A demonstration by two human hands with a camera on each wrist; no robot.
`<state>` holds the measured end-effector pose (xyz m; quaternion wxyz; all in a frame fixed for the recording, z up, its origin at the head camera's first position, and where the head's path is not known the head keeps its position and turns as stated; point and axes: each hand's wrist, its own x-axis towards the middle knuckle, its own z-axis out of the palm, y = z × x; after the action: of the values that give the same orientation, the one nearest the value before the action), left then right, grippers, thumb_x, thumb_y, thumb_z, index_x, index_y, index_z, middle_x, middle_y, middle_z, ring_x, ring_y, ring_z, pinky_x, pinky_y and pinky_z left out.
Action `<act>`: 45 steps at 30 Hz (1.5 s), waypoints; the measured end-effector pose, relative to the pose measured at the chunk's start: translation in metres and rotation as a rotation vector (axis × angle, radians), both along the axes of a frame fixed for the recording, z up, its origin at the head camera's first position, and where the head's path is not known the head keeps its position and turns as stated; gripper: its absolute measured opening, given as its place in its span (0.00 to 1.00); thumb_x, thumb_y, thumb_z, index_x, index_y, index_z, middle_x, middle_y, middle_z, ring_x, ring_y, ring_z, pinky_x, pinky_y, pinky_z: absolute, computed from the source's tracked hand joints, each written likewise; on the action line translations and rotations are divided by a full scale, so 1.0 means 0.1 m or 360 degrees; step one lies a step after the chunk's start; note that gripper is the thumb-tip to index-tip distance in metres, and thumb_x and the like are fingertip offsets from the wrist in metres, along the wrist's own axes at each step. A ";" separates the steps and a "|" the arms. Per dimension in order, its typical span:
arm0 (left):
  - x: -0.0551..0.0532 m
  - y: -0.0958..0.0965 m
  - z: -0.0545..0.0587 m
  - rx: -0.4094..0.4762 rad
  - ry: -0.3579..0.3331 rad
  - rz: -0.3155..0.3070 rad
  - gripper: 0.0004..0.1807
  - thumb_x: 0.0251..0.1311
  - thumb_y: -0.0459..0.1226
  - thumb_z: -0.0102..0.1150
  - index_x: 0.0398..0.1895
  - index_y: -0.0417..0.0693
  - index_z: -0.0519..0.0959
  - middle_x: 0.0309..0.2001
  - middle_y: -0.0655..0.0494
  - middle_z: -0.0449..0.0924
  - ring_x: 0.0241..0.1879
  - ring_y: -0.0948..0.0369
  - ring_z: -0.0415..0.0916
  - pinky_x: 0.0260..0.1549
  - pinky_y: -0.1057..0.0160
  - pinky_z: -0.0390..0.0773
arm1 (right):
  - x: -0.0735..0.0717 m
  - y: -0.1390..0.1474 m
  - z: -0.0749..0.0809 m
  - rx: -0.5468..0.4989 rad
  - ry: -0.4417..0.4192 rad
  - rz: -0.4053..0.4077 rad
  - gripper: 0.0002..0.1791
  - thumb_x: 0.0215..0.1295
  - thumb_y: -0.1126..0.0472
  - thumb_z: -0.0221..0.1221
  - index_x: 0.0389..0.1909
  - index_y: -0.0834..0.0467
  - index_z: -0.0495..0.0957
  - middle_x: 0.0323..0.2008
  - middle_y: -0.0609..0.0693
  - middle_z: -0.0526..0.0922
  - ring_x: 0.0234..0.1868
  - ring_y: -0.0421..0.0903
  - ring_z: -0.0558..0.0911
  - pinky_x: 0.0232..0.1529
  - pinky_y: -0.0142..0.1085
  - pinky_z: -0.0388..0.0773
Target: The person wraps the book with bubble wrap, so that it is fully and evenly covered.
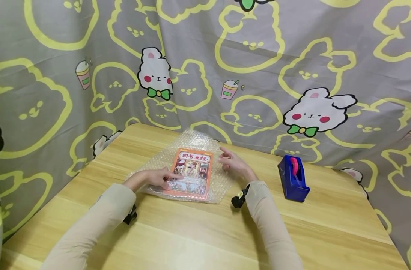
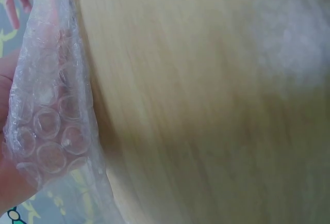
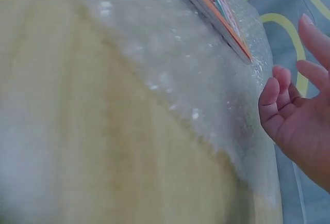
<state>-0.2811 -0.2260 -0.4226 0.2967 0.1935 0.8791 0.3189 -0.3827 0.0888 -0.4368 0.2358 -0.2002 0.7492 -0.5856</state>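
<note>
An orange-bordered book with illustrated panels lies face up on a sheet of bubble wrap. Clear wrap also covers the lower part of its cover. My left hand presses on the wrapped lower left of the book, index finger stretched across it. In the left wrist view, the bubble wrap partly hides that hand. My right hand hovers by the sheet's right side, holding nothing. Seen from the right wrist, the right hand has some fingers bent and others extended, near the book's corner.
A blue tape dispenser with a pink-cored roll stands on the wooden table, right of my right hand. Behind the table hangs a grey patterned curtain, close to its back edge.
</note>
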 end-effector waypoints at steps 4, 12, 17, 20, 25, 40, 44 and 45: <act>0.01 0.00 0.01 -0.0010 -0.0009 0.0015 0.32 0.54 0.31 0.57 0.64 0.57 0.65 0.39 0.48 0.58 0.40 0.53 0.57 0.45 0.54 0.65 | -0.07 -0.03 0.02 -0.0001 0.0017 -0.0049 0.36 0.67 0.64 0.47 0.71 0.61 0.39 0.64 0.66 0.53 0.36 0.48 0.71 0.33 0.35 0.72; 0.07 0.06 -0.09 0.0004 -0.0005 0.0048 0.33 0.52 0.29 0.58 0.63 0.57 0.66 0.34 0.52 0.55 0.35 0.56 0.54 0.34 0.62 0.62 | -0.56 0.04 -0.51 -0.0111 0.0066 -0.0124 0.37 0.62 0.61 0.52 0.70 0.54 0.47 0.65 0.61 0.55 0.49 0.54 0.73 0.42 0.41 0.76; 0.11 0.11 -0.12 0.0007 -0.0023 0.0059 0.33 0.52 0.28 0.58 0.63 0.58 0.67 0.34 0.52 0.55 0.35 0.56 0.54 0.34 0.62 0.62 | -0.65 0.00 -0.73 -0.0251 -0.0110 -0.0346 0.34 0.60 0.68 0.50 0.67 0.53 0.52 0.58 0.58 0.61 0.38 0.47 0.75 0.36 0.37 0.76; 0.11 0.11 -0.11 0.0008 -0.0033 0.0068 0.32 0.52 0.28 0.57 0.62 0.58 0.68 0.34 0.51 0.56 0.35 0.55 0.54 0.35 0.62 0.62 | -0.46 -0.08 -0.52 -0.0232 -0.0140 -0.0427 0.32 0.61 0.70 0.46 0.67 0.59 0.50 0.60 0.62 0.57 0.38 0.46 0.75 0.36 0.32 0.75; 0.09 0.09 -0.08 -0.0009 -0.0040 0.0085 0.33 0.51 0.28 0.58 0.62 0.59 0.68 0.35 0.51 0.56 0.36 0.55 0.55 0.38 0.60 0.64 | -0.43 -0.15 -0.35 -0.0286 -0.0162 -0.0428 0.32 0.64 0.65 0.49 0.67 0.59 0.47 0.57 0.62 0.60 0.45 0.49 0.74 0.43 0.34 0.75; 0.00 0.04 -0.01 -0.0004 -0.0046 0.0109 0.33 0.52 0.29 0.58 0.62 0.60 0.68 0.39 0.48 0.59 0.41 0.53 0.57 0.47 0.52 0.64 | -1.39 -0.22 -0.99 -0.0374 -0.0017 -0.0191 0.45 0.62 0.49 0.55 0.71 0.59 0.39 0.63 0.62 0.62 0.44 0.51 0.81 0.43 0.40 0.79; -0.02 0.02 -0.02 0.0003 -0.0056 0.0120 0.32 0.52 0.29 0.58 0.62 0.61 0.68 0.42 0.48 0.60 0.45 0.52 0.57 0.53 0.47 0.61 | -0.89 -0.34 -0.49 -0.0131 0.0052 -0.0235 0.36 0.65 0.51 0.52 0.69 0.60 0.50 0.54 0.61 0.69 0.30 0.44 0.78 0.39 0.39 0.79; -0.02 0.02 -0.02 0.0001 -0.0050 0.0115 0.32 0.52 0.29 0.58 0.62 0.60 0.68 0.41 0.48 0.59 0.45 0.52 0.57 0.52 0.48 0.62 | -0.73 -0.38 -0.32 -0.0074 0.0060 -0.0248 0.33 0.66 0.53 0.51 0.68 0.61 0.54 0.49 0.60 0.71 0.27 0.43 0.76 0.39 0.39 0.78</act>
<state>-0.2830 -0.2243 -0.4243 0.2986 0.1568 0.8806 0.3328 -0.4554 0.0504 -0.4690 0.1708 -0.1578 0.7529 -0.6157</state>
